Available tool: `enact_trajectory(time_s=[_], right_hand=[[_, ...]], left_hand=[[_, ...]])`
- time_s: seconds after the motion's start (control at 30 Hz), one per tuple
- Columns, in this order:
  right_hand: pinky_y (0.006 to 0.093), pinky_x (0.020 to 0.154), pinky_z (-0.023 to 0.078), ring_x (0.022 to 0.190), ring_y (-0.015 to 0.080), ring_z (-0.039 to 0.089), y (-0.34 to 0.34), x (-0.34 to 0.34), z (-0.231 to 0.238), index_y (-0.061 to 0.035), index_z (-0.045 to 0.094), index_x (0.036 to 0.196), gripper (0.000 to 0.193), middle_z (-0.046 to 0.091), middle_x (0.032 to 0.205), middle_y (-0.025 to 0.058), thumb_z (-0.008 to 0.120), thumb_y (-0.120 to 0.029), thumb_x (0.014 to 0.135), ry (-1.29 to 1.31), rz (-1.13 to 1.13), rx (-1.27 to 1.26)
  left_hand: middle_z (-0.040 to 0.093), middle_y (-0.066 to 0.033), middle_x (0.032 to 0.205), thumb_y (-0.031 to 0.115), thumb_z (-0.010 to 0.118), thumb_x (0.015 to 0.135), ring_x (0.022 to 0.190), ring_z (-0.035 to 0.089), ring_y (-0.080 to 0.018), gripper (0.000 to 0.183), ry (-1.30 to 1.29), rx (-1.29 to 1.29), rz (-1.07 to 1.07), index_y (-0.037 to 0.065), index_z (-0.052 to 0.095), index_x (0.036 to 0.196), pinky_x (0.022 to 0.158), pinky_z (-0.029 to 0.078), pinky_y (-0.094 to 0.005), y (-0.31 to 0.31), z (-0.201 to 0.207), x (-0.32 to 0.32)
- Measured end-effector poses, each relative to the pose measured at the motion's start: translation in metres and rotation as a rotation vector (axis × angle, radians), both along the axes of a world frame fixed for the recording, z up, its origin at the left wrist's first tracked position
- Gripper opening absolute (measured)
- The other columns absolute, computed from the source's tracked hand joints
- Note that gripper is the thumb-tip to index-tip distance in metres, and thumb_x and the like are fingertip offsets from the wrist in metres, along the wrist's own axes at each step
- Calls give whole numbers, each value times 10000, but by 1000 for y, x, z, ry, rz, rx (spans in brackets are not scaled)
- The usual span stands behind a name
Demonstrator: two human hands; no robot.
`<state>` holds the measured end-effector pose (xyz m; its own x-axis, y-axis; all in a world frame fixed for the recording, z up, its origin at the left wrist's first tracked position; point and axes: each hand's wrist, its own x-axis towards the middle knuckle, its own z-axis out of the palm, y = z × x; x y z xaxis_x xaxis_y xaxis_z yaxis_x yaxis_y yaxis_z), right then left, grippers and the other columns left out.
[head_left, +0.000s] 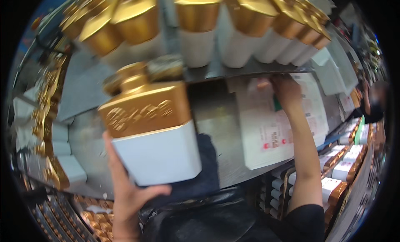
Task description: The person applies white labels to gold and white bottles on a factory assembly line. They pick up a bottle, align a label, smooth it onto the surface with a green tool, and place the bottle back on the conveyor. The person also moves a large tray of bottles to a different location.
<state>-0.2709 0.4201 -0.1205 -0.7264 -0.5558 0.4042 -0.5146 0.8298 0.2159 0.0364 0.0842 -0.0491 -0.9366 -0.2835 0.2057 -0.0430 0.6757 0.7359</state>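
Observation:
My left hand (125, 192) is wrapped round the lower side of a flat-shouldered bottle (156, 154). The bottle is white below and gold above, with raised ornament on the gold part and a short gold neck. It stands nearly upright, tilted slightly. To the right, my right hand (287, 92) is over a white printed sheet (258, 129) with small red and dark marks, apparently a decal sheet. Its fingers are closed near the sheet's far edge; a small green patch shows beneath them and something reddish by the fingertips. What they grip is blurred.
A row of gold-and-white bottles (198, 46) stands along a raised shelf at the far side. More bottles (68, 167) lie at the left of the metal table (229, 158). A white plastic tray (333, 71) is at the far right. Racks of printed bottles (333, 183) stand lower right, near another person (373, 104).

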Motion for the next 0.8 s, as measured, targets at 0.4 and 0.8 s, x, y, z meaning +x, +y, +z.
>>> enact_trajectory(time_s=[0.4, 0.8], right_hand=[[230, 549, 462, 586, 92, 620, -98, 187, 185, 34, 680, 811, 85, 658, 673, 73, 678, -51, 802, -814, 241, -614], [207, 579, 462, 615, 67, 601, -176, 194, 147, 39, 621, 864, 137, 632, 635, 48, 660, -90, 844, -1174, 246, -843]], left_hand=[[389, -236, 1402, 305, 891, 524, 1229, 466, -336, 1272, 85, 15, 13, -52, 110, 1462, 1016, 385, -390, -2, 0, 0], [252, -207, 1420, 212, 720, 799, 1249, 400, -295, 952, 250, 689, -100, 28, 90, 1488, 1046, 345, -398, 0, 8, -9]])
